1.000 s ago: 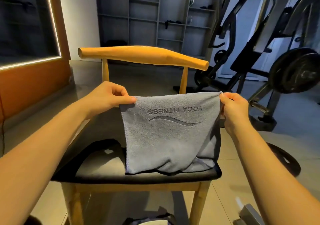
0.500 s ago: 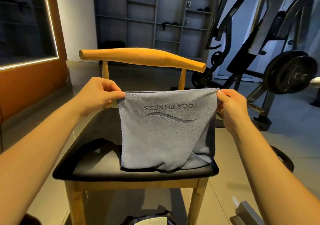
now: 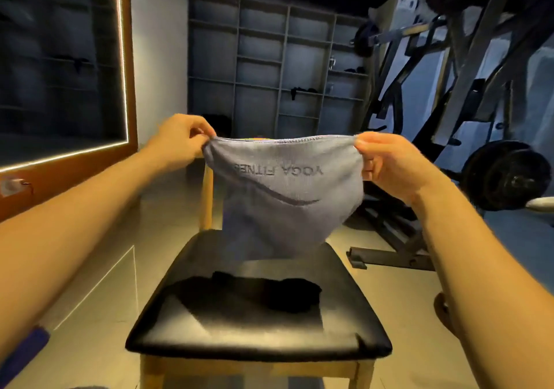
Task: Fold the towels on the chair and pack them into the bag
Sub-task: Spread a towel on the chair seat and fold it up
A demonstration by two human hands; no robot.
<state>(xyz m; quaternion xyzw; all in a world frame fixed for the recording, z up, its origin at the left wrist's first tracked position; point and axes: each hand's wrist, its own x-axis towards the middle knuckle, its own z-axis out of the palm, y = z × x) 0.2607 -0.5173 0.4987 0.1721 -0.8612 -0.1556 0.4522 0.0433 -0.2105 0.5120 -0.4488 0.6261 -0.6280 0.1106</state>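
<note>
While fingers of left hand and right hand clamp its top corners, grey printed towel hangs above black-cushioned wooden chair.

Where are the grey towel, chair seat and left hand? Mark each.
grey towel (image 3: 284, 203): head view, middle of the hanging cloth.
chair seat (image 3: 239, 337): head view, bare front padding.
left hand (image 3: 180, 141): head view, its middle.

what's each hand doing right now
Left hand: pinching the grey towel's top left corner.
Right hand: pinching its top right corner.
</note>
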